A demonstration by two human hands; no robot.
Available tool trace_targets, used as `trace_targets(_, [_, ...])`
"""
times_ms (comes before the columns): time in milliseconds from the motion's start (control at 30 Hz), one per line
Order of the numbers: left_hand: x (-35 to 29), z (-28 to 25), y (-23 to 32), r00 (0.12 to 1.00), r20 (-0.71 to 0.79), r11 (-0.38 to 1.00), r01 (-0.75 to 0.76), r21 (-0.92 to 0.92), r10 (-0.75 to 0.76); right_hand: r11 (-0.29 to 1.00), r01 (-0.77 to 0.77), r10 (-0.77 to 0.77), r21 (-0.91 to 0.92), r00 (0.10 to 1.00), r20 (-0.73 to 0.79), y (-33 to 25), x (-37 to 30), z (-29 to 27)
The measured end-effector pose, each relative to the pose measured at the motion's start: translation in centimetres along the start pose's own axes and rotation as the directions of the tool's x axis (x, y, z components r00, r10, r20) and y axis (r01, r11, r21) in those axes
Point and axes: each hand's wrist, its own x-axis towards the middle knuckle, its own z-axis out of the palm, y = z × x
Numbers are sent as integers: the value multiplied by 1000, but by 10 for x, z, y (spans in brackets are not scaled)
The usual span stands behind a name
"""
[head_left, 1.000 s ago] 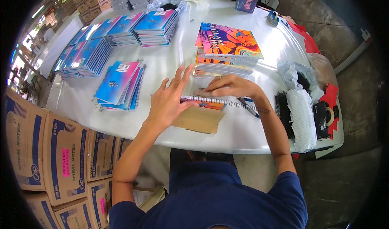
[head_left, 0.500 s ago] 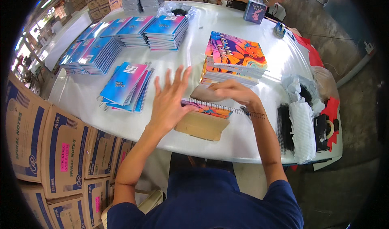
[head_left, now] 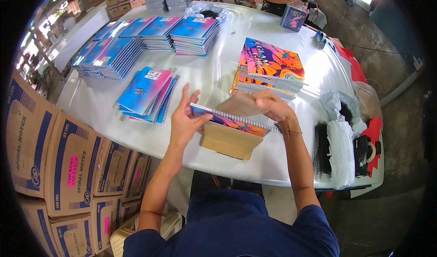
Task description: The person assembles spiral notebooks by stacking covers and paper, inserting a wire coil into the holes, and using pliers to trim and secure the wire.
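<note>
Around the table (head_left: 218,77)
On it: notebook pile (head_left: 143,95) left, rows (head_left: 157,27) behind; stack (head_left: 273,66) right (held notebook (head_left: 232,123) before it). Cartons (head_left: 73,163) left, alongside.

The left hand (head_left: 184,119) is just left of the frame's centre, fingers pointing up and spread a little, while the thumb (head_left: 205,118) reaches across to the right, so hand and thumb form a rough V. The left forearm (head_left: 165,173) slants up and rightward from the lower left, bare to the sleeve (head_left: 144,242) at the bottom edge.

The right hand (head_left: 271,106) is right of centre and slightly higher, back upward, fingers curled in and pointing left. The right wrist (head_left: 287,124) bends leftward above the right forearm (head_left: 297,161), which rises steeply from the lower right. Between both arms, the torso (head_left: 227,227) fills the bottom middle.
</note>
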Motion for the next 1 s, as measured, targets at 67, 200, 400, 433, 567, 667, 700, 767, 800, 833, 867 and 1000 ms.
trace_targets(67, [-3, -1, -3, 1000, 3, 1000, 8, -28, -8, 859, -165, 209, -484, 977, 39, -14, 14, 8])
trace_targets(200, [-2, 3, -12, 999, -35, 997, -14, -77, 12, 998, -49, 48, 38, 999, 9, -17, -2, 1])
trace_targets(400, [-4, 6, -11, 999, -41, 991, -7, -133, 1, 868, -91, 108, -489, 994, 6, -16, 13, 1])
trace_targets(433, [-6, 4, -12, 999, -39, 989, -8, -147, 2, 901, -32, 53, -433, 998, 36, -17, 10, 6])
trace_targets(567, [-5, 5, -12, 999, -47, 980, -12, -197, 3, 716, -223, 257, -662, 965, -48, -19, 26, 10])
trace_targets(667, [-5, 7, -9, 999, -50, 973, -1, -231, -11, 942, -20, 23, -334, 1000, 5, -11, 19, 13])
trace_targets(700, [-5, 7, -7, 999, -36, 974, 21, -226, -30, 867, -78, 94, -493, 995, 8, -10, 23, 12])
trace_targets(767, [-5, 3, -7, 999, 20, 982, 35, -185, -32, 633, -168, 226, -756, 974, -27, -9, 34, 13])
trace_targets(800, [-2, -3, -15, 998, 61, 988, 25, -151, -16, 672, -153, 181, -724, 983, -40, -8, 29, 12])
trace_targets(833, [0, -8, -18, 996, 88, 992, 6, -124, 5, 703, -129, 140, -699, 989, -41, -7, 24, 10])
trace_targets(867, [4, -10, -18, 985, 166, 996, 51, -70, -39, 735, -112, 103, -669, 993, -53, -2, 15, 6])
trace_targets(1000, [28, -9, -6, 898, 421, 989, 149, -21, -127, 385, -196, 97, -902, 980, -172, 45, -18, -19])
